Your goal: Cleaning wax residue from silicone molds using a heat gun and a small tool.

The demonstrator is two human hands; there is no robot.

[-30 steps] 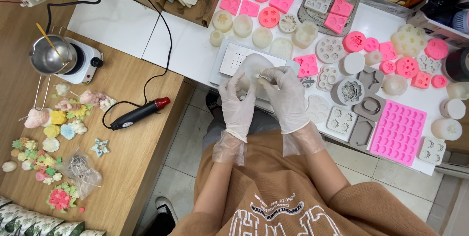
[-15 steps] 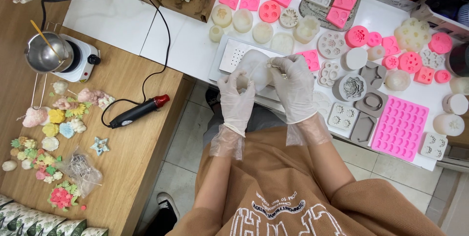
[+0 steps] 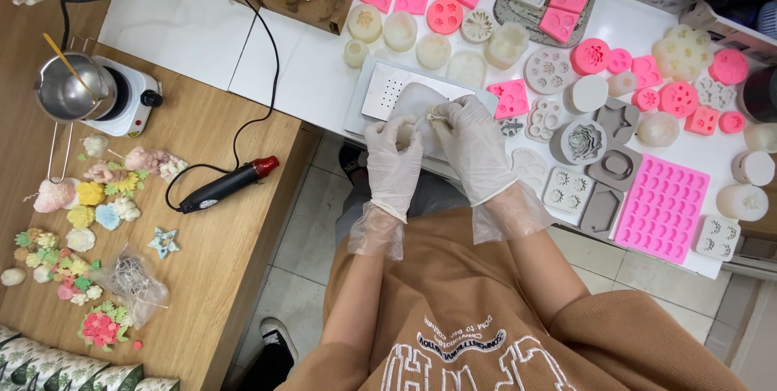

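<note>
Patterned green packages (image 3: 57, 371), bottom left

A translucent whitish mould (image 3: 422, 108), soft and rounded, is being held tilted just above the grey perforated tray (image 3: 380, 87) at the white table's (image 3: 316, 83) near edge.

Below me lies a pale tiled floor (image 3: 307, 237). A white worktop (image 3: 194, 27) stretches ahead, a wooden worktop (image 3: 218, 278) stands at my left, all evenly and softly lit.
</note>
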